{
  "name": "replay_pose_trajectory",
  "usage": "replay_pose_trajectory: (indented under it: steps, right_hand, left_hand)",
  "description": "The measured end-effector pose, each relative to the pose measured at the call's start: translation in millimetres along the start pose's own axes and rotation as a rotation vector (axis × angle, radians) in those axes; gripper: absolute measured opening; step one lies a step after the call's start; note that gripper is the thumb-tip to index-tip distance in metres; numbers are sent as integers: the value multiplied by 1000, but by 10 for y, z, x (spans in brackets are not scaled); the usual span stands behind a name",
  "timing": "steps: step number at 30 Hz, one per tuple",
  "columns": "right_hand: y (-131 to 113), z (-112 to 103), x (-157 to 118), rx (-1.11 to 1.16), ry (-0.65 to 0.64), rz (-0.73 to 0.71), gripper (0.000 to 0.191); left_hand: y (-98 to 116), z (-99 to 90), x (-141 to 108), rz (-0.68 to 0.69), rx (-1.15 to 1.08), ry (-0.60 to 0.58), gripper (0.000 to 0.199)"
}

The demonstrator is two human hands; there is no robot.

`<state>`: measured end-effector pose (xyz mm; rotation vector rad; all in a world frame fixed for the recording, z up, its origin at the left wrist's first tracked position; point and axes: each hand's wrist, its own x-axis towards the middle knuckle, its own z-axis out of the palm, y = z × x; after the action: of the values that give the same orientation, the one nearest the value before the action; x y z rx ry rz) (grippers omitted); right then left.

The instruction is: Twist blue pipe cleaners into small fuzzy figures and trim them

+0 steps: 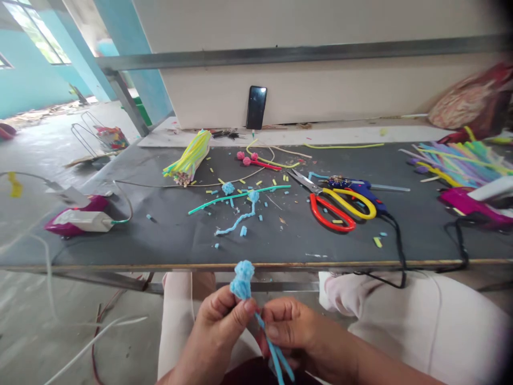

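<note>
Just in front of the table edge, my left hand (224, 318) pinches a light-blue pipe-cleaner flower (241, 280) below its fluffy head. My right hand (290, 326) is closed on the flower's blue stems (272, 345), which hang down past the fingers. On the table beyond lie a blue pom-pom with a wavy stem (240, 218), a second blue pom-pom (228, 187) and a green pipe cleaner (236, 199). To their right rest scissors with red and yellow handles (334, 203), partly over a blue glue gun (366, 195).
A bundle of yellow-green pipe cleaners (190, 158) and pink pom-poms (247, 158) lie farther back. A phone (256, 108) leans against the back panel. Purple power strips (80, 216) with cables sit at both sides. Colourful pipe cleaners (465, 160) are piled at right. Small clippings dot the grey tabletop (168, 235).
</note>
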<state>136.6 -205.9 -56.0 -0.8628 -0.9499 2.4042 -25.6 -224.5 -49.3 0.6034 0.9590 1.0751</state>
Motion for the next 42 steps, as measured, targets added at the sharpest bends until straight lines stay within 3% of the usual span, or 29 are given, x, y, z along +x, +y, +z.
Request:
replay_pose_trajectory:
  steps: [4, 6, 8, 10, 15, 17, 19, 24, 29, 31, 32, 35, 38, 42]
  right_hand:
    - [-10, 20, -3, -552, 135, -195, 37]
    - [-50, 48, -12, -862, 166, -367, 37]
    - [-102, 79, -25, -1010, 198, -481, 36]
    - [-144, 100, -39, -901, 249, -495, 34]
    - [-150, 132, -35, -224, 346, -384, 25]
    - [-145, 158, -18, -131, 375, -380, 25]
    - [-154, 191, -3, -179, 413, -403, 24]
    - [-190, 202, -21, -542, 431, -514, 25]
    - [-275, 125, -244, -1176, 414, -554, 29]
    - [-388, 140, -376, -1452, 477, -645, 25]
    - [-457, 160, -431, -1571, 508, -760, 24]
    - [-637, 224, -501, -1803, 387, -1008, 31]
    - [-662, 221, -438, -1854, 316, -780, 18]
    - [-553, 155, -327, -1811, 350, -553, 21]
  left_hand:
    - [-78, 6, 18, 20, 63, 130, 25]
    - [-95, -1, 40, -14, 65, 139, 30]
    - [-71, -7, 50, -18, 85, 92, 31]
    - [-7, -6, 37, 50, 121, 22, 29]
    - [151, 22, -1, 164, 222, -173, 31]
    - [168, 40, 25, 184, 278, -239, 31]
    - [168, 63, 68, 211, 330, -236, 31]
    - [188, 101, 136, 113, 270, -144, 30]
    - [288, 58, 150, 70, 381, -173, 26]
    - [355, 49, 151, 69, 528, -196, 18]
    - [393, 53, 150, 69, 598, -228, 15]
    - [505, 96, 143, 88, 749, -412, 6]
    - [567, 145, 150, 94, 845, -489, 13]
    - [522, 168, 185, 10, 779, -406, 12]
